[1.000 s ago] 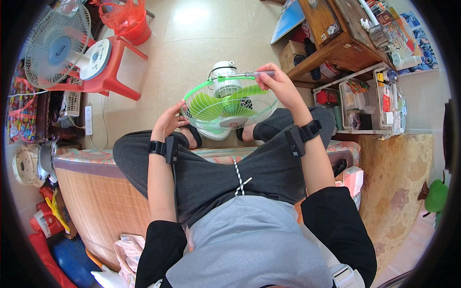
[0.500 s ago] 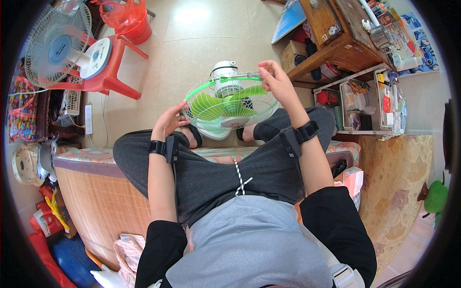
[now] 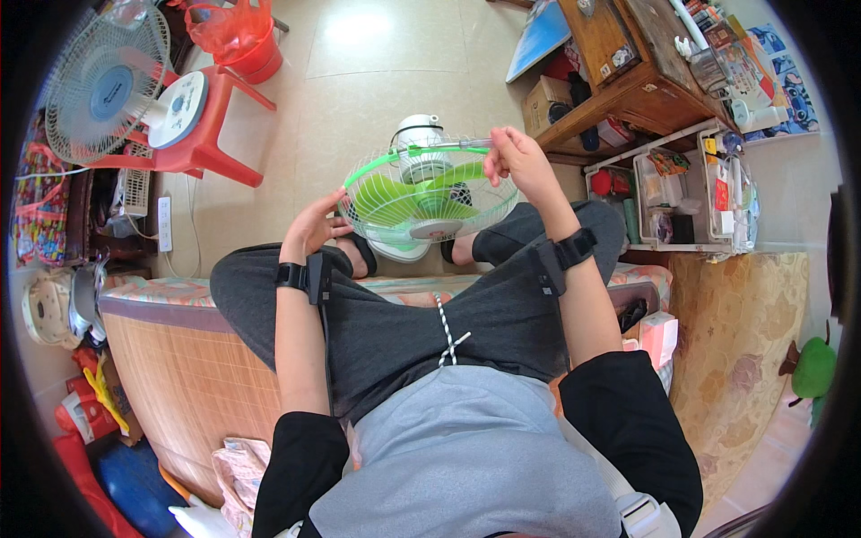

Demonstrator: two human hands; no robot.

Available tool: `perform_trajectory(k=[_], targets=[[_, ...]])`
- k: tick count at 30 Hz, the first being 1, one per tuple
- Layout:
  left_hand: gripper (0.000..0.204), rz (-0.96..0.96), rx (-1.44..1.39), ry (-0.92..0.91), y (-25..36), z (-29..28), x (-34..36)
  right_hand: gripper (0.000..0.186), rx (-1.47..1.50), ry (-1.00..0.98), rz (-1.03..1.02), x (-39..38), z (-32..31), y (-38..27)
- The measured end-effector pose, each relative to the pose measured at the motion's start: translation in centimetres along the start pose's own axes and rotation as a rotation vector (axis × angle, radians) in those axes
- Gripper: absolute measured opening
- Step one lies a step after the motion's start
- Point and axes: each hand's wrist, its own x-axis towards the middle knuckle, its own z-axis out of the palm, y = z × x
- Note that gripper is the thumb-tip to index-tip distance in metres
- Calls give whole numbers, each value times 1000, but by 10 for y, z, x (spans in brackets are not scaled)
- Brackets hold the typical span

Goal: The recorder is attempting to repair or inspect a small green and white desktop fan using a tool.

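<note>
A fan [image 3: 395, 202] with green blades, a white wire guard and a green rim stands on the floor between my feet. My left hand [image 3: 316, 222] grips the guard's left edge, with a fingertip on the green rim and other fingers below it. At the rim's far right, my right hand [image 3: 522, 166] pinches the end of what looks like a slim screwdriver [image 3: 466, 143]. Its metal shaft lies nearly level and points left along the top of the rim. Whether its tip touches a screw is too small to tell.
I sit on a mat-covered bed [image 3: 197, 359]. On the left, a second fan [image 3: 112, 94] stands on a red plastic stool [image 3: 215, 143], near a red bucket [image 3: 256, 58] and a power strip [image 3: 165, 222]. Rightward are a wooden desk [image 3: 610, 90] and a white rack [image 3: 668, 202].
My right hand has shifted slightly right and its fingers have turned around the screwdriver's end. My left hand stays on the guard, and the fan has barely moved.
</note>
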Motion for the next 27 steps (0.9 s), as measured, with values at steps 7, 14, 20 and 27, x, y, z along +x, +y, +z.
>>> perform_trajectory(k=[7, 14, 20, 27], targets=[[31, -3, -10, -18, -1, -3, 3, 24, -99, 56, -57, -2, 5, -1], [30, 4, -26, -16, -1, -1, 1, 21, -33, -21, -192, -3, 3, -3], [32, -9, -8, -21, -4, -6, 4, 30, -175, -29, 26, 1, -4, -17], [33, -5, 5, -20, -3, -3, 4, 26, -201, 169, -139, 7, 7, -10]])
